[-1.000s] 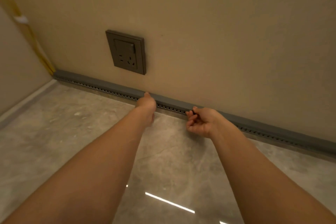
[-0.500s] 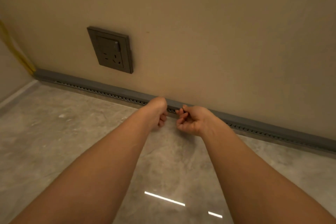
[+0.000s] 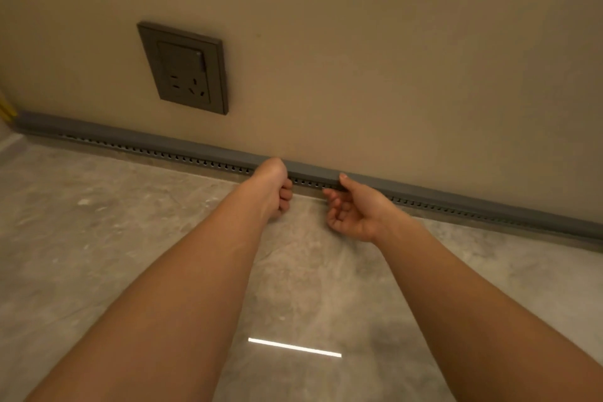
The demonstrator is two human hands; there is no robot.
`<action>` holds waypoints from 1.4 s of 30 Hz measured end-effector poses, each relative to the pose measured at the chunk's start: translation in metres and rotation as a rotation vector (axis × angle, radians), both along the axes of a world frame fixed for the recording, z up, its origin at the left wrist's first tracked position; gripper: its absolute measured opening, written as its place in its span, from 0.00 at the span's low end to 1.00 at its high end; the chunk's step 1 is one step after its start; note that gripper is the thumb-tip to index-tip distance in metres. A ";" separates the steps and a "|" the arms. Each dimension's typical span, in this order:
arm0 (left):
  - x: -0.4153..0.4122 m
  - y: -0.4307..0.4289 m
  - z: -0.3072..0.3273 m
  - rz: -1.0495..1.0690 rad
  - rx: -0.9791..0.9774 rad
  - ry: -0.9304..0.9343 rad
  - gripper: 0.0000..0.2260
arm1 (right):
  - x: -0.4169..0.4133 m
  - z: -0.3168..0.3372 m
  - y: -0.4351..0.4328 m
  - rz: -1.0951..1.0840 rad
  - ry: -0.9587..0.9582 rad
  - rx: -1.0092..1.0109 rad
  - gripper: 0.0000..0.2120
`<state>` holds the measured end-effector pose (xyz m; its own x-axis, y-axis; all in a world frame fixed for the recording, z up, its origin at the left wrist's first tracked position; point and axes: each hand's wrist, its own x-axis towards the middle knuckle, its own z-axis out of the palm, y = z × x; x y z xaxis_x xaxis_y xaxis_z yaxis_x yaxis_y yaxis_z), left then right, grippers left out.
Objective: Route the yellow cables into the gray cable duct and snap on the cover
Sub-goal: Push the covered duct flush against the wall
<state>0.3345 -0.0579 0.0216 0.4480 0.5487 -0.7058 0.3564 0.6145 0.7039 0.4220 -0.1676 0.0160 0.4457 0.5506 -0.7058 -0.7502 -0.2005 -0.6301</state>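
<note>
The gray cable duct (image 3: 163, 143) runs along the foot of the wall from far left to far right, with its smooth cover on top and a row of slots below. My left hand (image 3: 274, 186) is a loose fist pressed against the duct's front near the middle. My right hand (image 3: 355, 209) sits just to its right, thumb on the cover's top edge and fingers curled under the slotted side. A short piece of the yellow cables (image 3: 6, 108) shows at the left edge, above the duct's end. Inside the duct nothing can be seen.
A dark wall socket (image 3: 186, 70) is mounted on the beige wall above the duct, left of my hands. The polished gray floor (image 3: 114, 232) reflects a ceiling light strip (image 3: 293, 347) between my forearms.
Both hands have slid to the right along the duct. The right hand's fingers have loosened from a tight pinch. My view has shifted right, so less of the yellow cables shows.
</note>
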 end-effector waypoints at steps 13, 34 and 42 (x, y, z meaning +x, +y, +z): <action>0.009 -0.016 0.009 0.177 0.029 0.045 0.15 | 0.060 0.014 -0.046 -0.068 0.087 -0.031 0.11; 0.108 -0.118 -0.012 0.214 0.325 0.162 0.22 | 0.069 0.013 -0.039 0.138 0.130 0.008 0.21; 0.108 -0.113 0.009 0.114 0.217 0.174 0.18 | 0.073 0.009 -0.036 0.065 0.174 0.021 0.19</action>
<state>0.4426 -0.1713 0.0302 0.2573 0.7348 -0.6276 0.4203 0.4997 0.7574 0.4952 -0.2036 0.0252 0.2806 0.5897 -0.7573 -0.8341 -0.2406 -0.4963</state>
